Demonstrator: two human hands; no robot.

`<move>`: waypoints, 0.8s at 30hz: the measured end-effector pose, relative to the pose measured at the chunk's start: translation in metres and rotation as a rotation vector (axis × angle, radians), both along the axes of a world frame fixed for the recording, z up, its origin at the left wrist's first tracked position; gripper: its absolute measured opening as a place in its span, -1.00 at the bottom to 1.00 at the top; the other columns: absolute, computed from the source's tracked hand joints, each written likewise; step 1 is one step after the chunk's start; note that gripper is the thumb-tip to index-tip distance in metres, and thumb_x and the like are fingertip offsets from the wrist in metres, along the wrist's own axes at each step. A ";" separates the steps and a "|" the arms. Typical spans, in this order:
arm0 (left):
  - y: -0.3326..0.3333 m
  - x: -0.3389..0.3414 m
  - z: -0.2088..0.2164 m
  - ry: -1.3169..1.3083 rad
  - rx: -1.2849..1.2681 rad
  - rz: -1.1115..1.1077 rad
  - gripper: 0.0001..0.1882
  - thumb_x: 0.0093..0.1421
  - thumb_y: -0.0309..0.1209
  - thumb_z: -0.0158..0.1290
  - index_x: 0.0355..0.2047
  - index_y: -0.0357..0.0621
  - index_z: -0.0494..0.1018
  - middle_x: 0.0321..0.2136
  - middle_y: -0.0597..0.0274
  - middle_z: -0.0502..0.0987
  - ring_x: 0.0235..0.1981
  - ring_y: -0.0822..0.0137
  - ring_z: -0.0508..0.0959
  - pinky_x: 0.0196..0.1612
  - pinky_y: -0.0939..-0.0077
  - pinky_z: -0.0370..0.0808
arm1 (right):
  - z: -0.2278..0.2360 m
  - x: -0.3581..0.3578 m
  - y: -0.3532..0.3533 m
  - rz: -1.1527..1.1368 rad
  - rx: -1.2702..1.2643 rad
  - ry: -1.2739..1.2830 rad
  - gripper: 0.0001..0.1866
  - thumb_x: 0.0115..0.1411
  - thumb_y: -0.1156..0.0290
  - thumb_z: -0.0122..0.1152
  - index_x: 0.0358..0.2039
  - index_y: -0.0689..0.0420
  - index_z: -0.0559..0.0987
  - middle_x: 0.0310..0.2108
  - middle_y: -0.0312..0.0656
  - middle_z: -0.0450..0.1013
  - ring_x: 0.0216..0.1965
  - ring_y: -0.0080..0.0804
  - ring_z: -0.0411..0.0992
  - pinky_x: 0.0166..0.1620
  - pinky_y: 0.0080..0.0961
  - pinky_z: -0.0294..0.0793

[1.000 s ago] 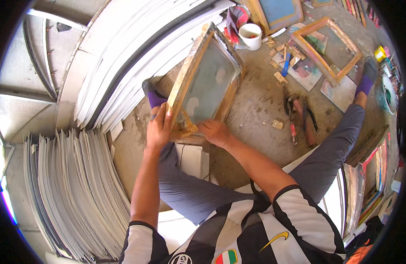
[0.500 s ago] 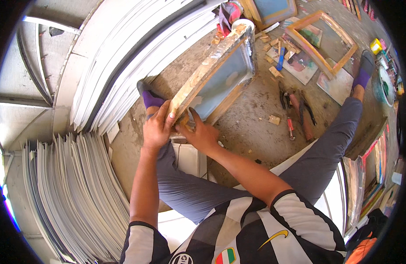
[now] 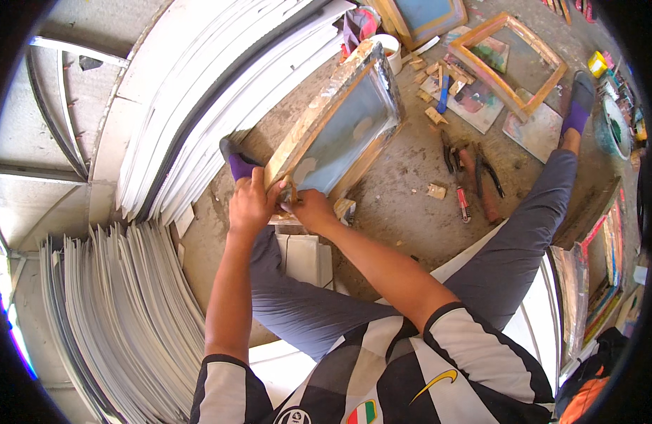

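Contact shifts at the near corner of the wooden screen frame (image 3: 326, 109): the right hand (image 3: 313, 210), with fingers spread half a second earlier, now draws its fingertips together there, close to the left thumb. This suggests that the work centers on the tan strip (image 3: 288, 189) at that corner. Whether the right fingertips pinch the strip cannot be told. The left hand (image 3: 250, 205) clamps the same corner, thumb on the inner side.

Location: the frame is held tilted on edge ahead of the person, above the floor (image 3: 404, 173). Long axis: from the hands, away and rightward, toward the white bucket (image 3: 392, 51). The mesh (image 3: 351, 116) faces right and upward; the thick wooden side faces left.
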State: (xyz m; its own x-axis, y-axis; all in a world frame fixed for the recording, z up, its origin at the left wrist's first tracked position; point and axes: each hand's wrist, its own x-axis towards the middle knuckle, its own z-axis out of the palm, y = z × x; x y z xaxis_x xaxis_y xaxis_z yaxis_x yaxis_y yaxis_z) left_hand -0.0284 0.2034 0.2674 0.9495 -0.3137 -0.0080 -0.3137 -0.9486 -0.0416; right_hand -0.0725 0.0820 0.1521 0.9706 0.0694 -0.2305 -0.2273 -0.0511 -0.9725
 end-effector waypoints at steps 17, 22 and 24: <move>-0.004 0.004 -0.003 -0.097 0.022 -0.044 -0.47 0.24 0.13 0.08 -0.11 -0.08 0.34 -0.47 -0.15 0.58 -0.34 -0.20 0.60 -0.36 -0.10 0.55 | -0.122 -0.008 -0.090 -0.112 -0.268 -0.050 -0.57 0.22 0.01 0.22 -0.32 0.18 0.70 -0.40 0.10 0.57 -0.29 0.08 0.56 -0.17 -0.07 0.50; -0.006 0.005 0.003 -0.063 0.060 -0.065 -0.45 0.27 0.16 0.02 -0.05 -0.04 0.31 -0.35 -0.20 0.62 -0.31 -0.27 0.62 -0.30 -0.14 0.52 | -0.135 -0.011 -0.136 -0.147 -0.437 0.029 -0.55 0.18 -0.01 0.25 -0.24 0.17 0.65 -0.31 0.07 0.59 -0.20 0.11 0.56 -0.13 -0.03 0.51; -0.009 0.000 0.003 -0.048 0.065 -0.055 -0.45 0.27 0.17 0.02 -0.03 -0.03 0.31 -0.35 -0.20 0.62 -0.29 -0.27 0.62 -0.28 -0.15 0.51 | -0.130 -0.018 -0.142 -0.088 -0.501 -0.037 -0.54 0.17 -0.01 0.26 -0.23 0.18 0.65 -0.31 0.08 0.59 -0.20 0.13 0.55 -0.12 -0.02 0.51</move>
